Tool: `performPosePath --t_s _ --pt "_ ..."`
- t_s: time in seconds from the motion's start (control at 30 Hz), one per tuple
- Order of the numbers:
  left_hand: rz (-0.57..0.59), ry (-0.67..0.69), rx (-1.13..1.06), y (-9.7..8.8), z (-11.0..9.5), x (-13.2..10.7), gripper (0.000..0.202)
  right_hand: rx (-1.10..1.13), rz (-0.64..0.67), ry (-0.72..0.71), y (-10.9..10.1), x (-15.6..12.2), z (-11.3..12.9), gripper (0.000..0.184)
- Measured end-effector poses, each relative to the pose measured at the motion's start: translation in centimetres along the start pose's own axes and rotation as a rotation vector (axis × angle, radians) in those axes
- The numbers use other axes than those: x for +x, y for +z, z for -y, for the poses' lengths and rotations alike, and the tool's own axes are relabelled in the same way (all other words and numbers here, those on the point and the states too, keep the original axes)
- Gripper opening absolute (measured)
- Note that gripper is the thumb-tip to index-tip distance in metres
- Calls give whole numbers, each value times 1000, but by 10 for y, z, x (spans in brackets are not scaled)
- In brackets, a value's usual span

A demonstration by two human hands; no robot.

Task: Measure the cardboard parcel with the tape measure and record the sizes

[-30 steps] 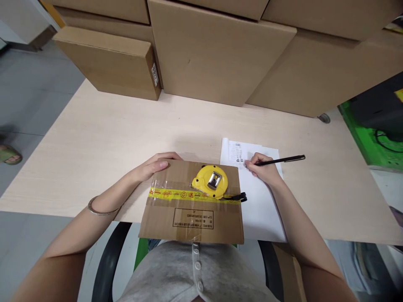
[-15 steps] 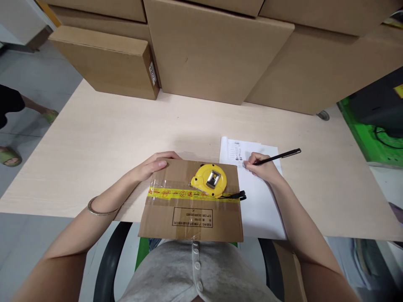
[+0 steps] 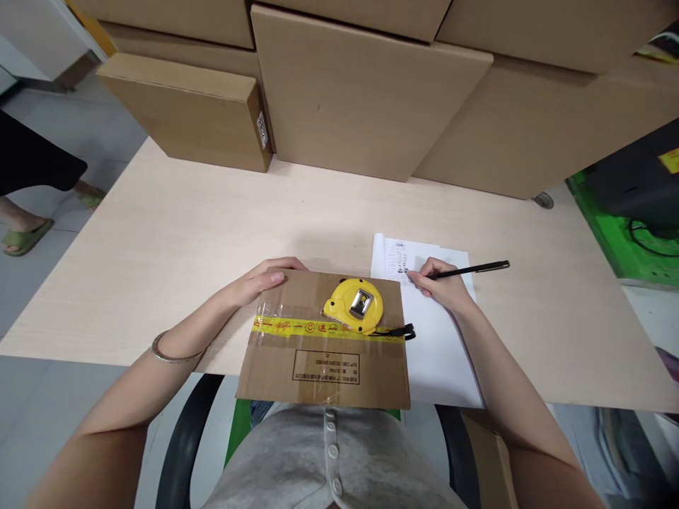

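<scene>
A small taped cardboard box (image 3: 325, 360) lies at the table's near edge in front of me. On its top sits a yellow tape measure (image 3: 354, 305). My left hand (image 3: 259, 278) rests on the box's far left corner, fingers curled over the edge. My right hand (image 3: 441, 282) is closed on a black pen (image 3: 472, 268), whose tip touches a white sheet of paper (image 3: 435, 339) to the right of the box, near some printed lines at its top.
Large cardboard boxes (image 3: 366, 92) are stacked along the back of the pale wooden table (image 3: 175, 233). A green crate (image 3: 620, 226) stands at the right. Another person's legs in green sandals (image 3: 24, 237) pass on the floor at the left.
My hands have hardly moved; the pen shifts slightly as it writes. The person at the left has walked further into view.
</scene>
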State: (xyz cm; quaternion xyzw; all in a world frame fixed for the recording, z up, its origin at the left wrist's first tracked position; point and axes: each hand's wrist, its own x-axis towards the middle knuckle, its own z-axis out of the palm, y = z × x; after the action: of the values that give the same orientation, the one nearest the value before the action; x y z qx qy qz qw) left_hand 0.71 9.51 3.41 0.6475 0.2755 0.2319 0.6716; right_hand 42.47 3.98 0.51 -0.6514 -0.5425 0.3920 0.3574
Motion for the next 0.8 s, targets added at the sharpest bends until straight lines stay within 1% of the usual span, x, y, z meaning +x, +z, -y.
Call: performPosePath --t_s 0.4,0.57,0.8 --pt "-11 1 -10 0 -1 0 57 -26 -13 6 0 -1 1 45" --pt "20 -4 -22 -1 1 1 59 -43 -1 8 0 -1 1 45" --pt "-4 -1 -6 -1 0 1 58 -33 -3 6 -1 -1 -1 45"
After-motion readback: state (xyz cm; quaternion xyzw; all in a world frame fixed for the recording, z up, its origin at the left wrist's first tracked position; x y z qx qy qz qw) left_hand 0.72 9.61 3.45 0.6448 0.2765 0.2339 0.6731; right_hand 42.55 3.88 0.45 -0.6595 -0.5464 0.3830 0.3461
